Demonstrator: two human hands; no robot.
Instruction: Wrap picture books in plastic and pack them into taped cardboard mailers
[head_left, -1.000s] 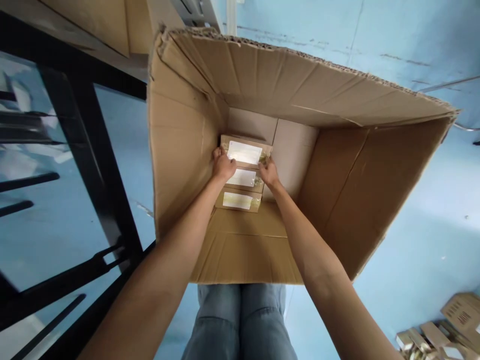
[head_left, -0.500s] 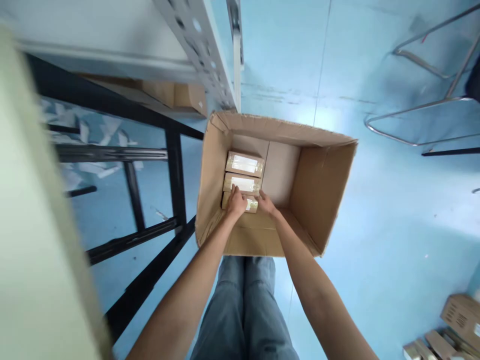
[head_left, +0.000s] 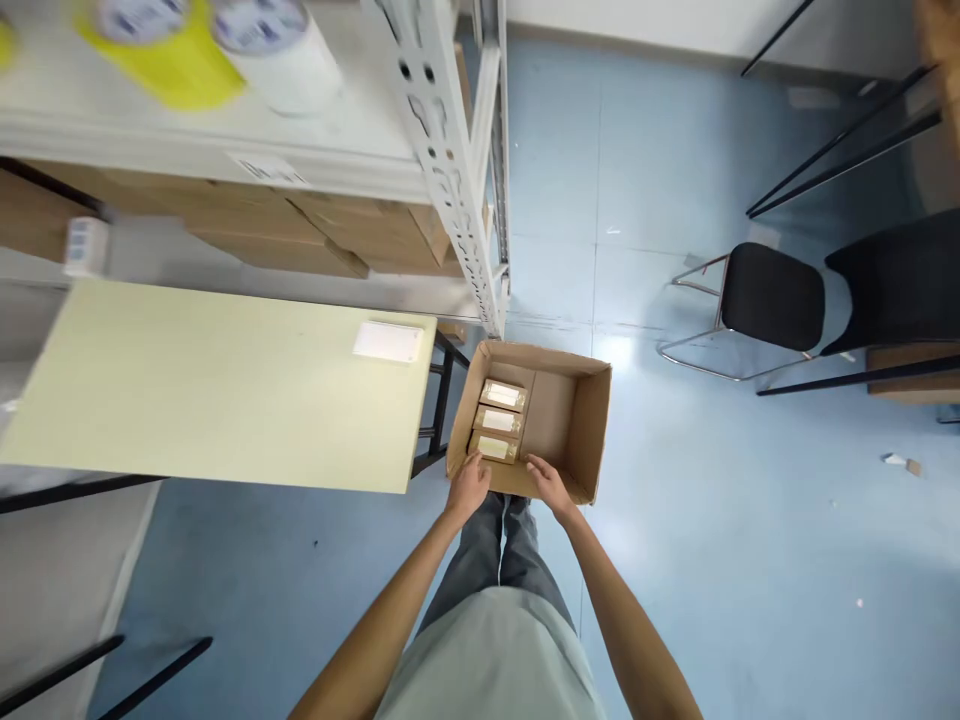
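Note:
A large open cardboard box (head_left: 556,360) stands on the floor in front of my legs. Inside, small brown cartons with white labels line its left side: a far carton (head_left: 503,395), a middle carton (head_left: 498,421) and a near carton (head_left: 494,446). My left hand (head_left: 470,486) is over the box's near left corner, its fingertips just short of the near carton and holding nothing. Over the near wall, on the right, my right hand (head_left: 548,483) has its fingers stretched out with nothing in them.
To the left is a pale yellow table (head_left: 225,390) with a white card (head_left: 388,341) on it. Metal shelving (head_left: 457,190) rises behind, bearing rolls and cardboard boxes (head_left: 322,225). A black chair (head_left: 776,297) stands on the right.
Both hands have come up out of the box, away from the near carton, which now sits in line with the others. My view has risen and shows the table top and shelves.

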